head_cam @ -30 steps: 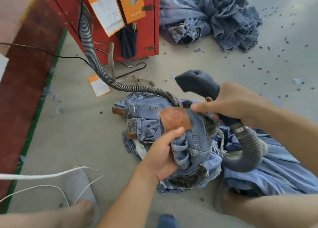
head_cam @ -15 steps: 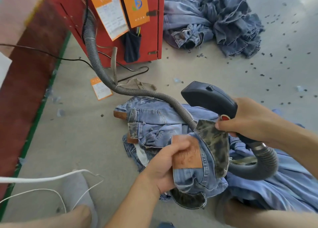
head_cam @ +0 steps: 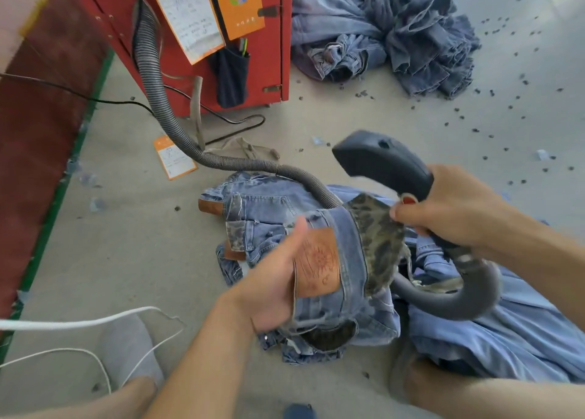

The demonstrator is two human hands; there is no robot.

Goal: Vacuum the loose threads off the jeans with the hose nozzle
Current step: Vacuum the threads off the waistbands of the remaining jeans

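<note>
the jeans point(head_cam: 345, 295) are light blue denim with a tan leather patch point(head_cam: 316, 265) stamped in a sunburst, and a mottled olive-and-black lining point(head_cam: 378, 247). the nozzle point(head_cam: 384, 162) is dark grey; the ribbed hose point(head_cam: 152, 80) is grey. at 12 o'clock the cabinet point(head_cam: 272, 54) is red with orange cards point(head_cam: 242, 4). the denim pile point(head_cam: 389, 29) at 1 o'clock is faded blue. the floor point(head_cam: 126, 244) is beige, speckled dark.
</note>
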